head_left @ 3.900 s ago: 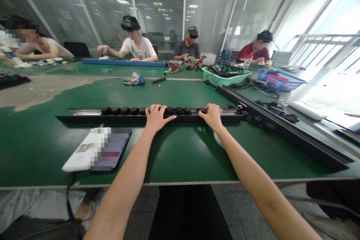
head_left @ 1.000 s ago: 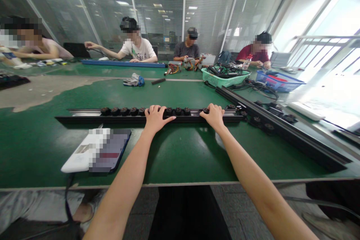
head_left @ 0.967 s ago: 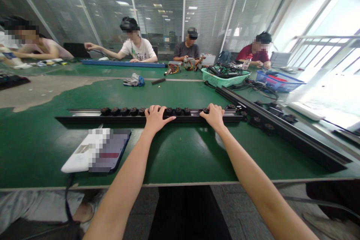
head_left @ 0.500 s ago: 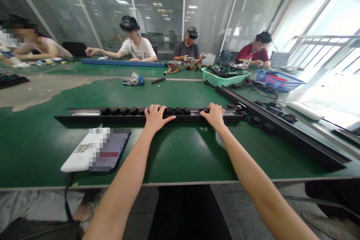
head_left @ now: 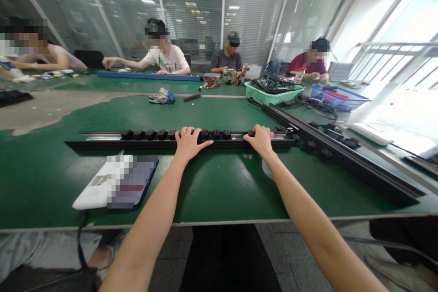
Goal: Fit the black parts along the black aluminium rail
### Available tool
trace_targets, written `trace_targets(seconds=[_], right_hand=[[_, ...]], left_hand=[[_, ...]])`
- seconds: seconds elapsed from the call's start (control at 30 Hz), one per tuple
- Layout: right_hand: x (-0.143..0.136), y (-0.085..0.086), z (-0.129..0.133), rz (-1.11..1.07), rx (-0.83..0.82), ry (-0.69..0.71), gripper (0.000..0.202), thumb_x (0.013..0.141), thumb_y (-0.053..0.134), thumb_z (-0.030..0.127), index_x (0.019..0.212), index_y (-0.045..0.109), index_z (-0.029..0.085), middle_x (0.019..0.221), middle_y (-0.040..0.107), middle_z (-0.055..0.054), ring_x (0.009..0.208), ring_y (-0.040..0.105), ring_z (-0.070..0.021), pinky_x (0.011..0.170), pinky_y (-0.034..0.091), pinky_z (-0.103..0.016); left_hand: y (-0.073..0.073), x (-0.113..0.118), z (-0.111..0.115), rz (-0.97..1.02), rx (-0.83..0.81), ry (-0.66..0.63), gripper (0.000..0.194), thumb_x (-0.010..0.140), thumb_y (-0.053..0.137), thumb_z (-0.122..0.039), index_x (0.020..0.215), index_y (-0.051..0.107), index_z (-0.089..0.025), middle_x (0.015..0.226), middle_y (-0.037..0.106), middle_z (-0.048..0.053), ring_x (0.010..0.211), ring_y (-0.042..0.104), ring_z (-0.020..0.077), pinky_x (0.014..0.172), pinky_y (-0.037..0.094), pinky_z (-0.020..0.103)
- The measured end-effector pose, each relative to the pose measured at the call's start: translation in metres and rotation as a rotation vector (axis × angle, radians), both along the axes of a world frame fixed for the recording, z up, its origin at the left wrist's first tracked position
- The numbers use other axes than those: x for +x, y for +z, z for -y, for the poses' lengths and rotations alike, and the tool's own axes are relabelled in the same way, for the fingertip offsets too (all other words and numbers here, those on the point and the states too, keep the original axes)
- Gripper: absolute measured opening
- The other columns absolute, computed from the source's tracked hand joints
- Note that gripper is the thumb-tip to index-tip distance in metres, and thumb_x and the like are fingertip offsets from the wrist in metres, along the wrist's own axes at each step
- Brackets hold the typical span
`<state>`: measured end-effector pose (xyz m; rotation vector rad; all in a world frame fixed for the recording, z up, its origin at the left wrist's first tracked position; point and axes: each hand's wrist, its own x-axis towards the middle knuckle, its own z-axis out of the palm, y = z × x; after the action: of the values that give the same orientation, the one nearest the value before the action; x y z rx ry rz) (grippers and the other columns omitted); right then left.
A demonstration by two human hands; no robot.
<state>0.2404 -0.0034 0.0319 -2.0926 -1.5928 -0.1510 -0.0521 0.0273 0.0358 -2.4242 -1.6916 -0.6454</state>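
Observation:
A long black track rail lies crosswise on the green table, with a silvery channel along it. In that channel sit several black round socket-like modules, lined up in a row. My left hand is over the middle of the rail, fingers curled across the row and thumb stretched along the near edge. Further right, my right hand has its fingers closed around a separate black round module, which they partly hide. A stretch of bare channel shows between the hands.
A second black rail slants along the right, with loose modules by it. A phone and a white device lie front left. Green and blue baskets, gloves and several co-workers are beyond.
Both hands stay in the same places on the rail. The whole view has shifted very slightly; nothing else visibly moves.

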Motion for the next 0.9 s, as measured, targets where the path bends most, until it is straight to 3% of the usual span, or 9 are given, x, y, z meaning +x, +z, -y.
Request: trace_targets(seconds=[0.9], right_hand=[[0.0025, -0.0002, -0.0011, 0.018, -0.022, -0.022, 0.035, 0.083, 0.056, 0.046, 0.102, 0.061, 0.017, 0.111, 0.065, -0.018, 0.106, 0.050, -0.0337, 0.090, 0.033, -0.043]], left_hand=[[-0.0018, -0.0003, -0.0017, 0.008, -0.001, -0.001, 0.068, 0.089, 0.051, -0.076, 0.132, 0.062, -0.025, 0.135, 0.058, 0.016, 0.130, 0.040, 0.0361, 0.110, 0.028, 0.053]])
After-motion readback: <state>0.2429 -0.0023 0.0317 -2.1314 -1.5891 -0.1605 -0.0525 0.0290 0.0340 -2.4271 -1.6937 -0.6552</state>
